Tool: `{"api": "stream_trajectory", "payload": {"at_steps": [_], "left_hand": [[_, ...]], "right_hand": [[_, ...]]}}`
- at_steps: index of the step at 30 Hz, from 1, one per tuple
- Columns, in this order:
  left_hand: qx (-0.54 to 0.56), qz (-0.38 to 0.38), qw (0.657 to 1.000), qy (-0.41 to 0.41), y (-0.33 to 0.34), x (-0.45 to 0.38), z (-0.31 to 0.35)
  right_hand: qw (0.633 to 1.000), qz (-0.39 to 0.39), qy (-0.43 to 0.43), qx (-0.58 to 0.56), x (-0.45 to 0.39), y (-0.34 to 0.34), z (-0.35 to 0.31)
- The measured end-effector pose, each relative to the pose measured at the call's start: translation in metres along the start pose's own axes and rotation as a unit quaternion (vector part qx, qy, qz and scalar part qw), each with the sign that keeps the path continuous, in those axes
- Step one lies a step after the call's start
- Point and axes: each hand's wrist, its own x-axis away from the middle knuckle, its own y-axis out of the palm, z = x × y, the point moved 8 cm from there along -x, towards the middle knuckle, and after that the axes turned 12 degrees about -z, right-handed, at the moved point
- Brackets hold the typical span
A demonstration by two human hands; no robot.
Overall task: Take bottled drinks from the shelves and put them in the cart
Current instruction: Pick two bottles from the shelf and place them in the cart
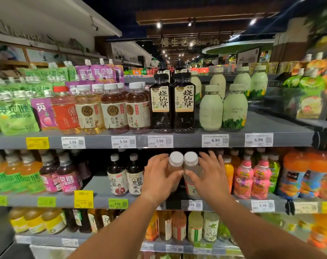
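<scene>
Two white-capped bottles stand side by side on the middle shelf (103,191). My left hand (160,176) wraps around the left bottle (175,159), a brownish drink. My right hand (210,176) wraps around the right bottle (191,161), a pale drink with a white and red label. Both thumbs meet between the bottles and hide most of their bodies. Both bottles still stand at the shelf. No cart is in view.
Two dark tea bottles (126,174) stand just left of my left hand, pink bottles (252,176) to the right. The upper shelf (187,141) holds black and pale green bottles overhead. A lower shelf (187,227) carries more drinks beneath my forearms.
</scene>
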Motion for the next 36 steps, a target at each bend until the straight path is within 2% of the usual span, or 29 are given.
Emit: {"api": "stream_trajectory", "payload": {"at_steps": [4, 8, 12, 17, 24, 29, 36], "left_hand": [[0.112, -0.03, 0.993, -0.003, -0.004, 0.022, 0.003], [0.179, -0.024, 0.983, -0.022, -0.013, 0.048, -0.003], [0.142, 0.005, 0.987, -0.07, -0.038, 0.083, -0.019], [0.098, 0.077, 0.983, -0.136, -0.086, 0.142, -0.043], [0.023, 0.163, 0.958, -0.234, -0.167, 0.271, -0.09], [-0.045, 0.238, 0.921, -0.305, -0.249, 0.368, -0.122], [-0.047, 0.326, 0.861, -0.388, -0.327, 0.484, -0.176]], "right_hand": [[0.997, -0.015, -0.01, -0.079, 0.025, -0.006, -0.013], [0.969, -0.086, -0.011, -0.232, 0.049, -0.006, -0.033], [0.949, -0.136, -0.021, -0.282, 0.064, -0.002, -0.063], [0.934, -0.183, -0.057, -0.301, 0.079, 0.016, -0.119], [0.892, -0.25, -0.15, -0.345, 0.124, 0.049, -0.247], [0.841, -0.307, -0.227, -0.383, 0.168, 0.071, -0.364], [0.786, -0.357, -0.303, -0.404, 0.224, 0.1, -0.509]]}}
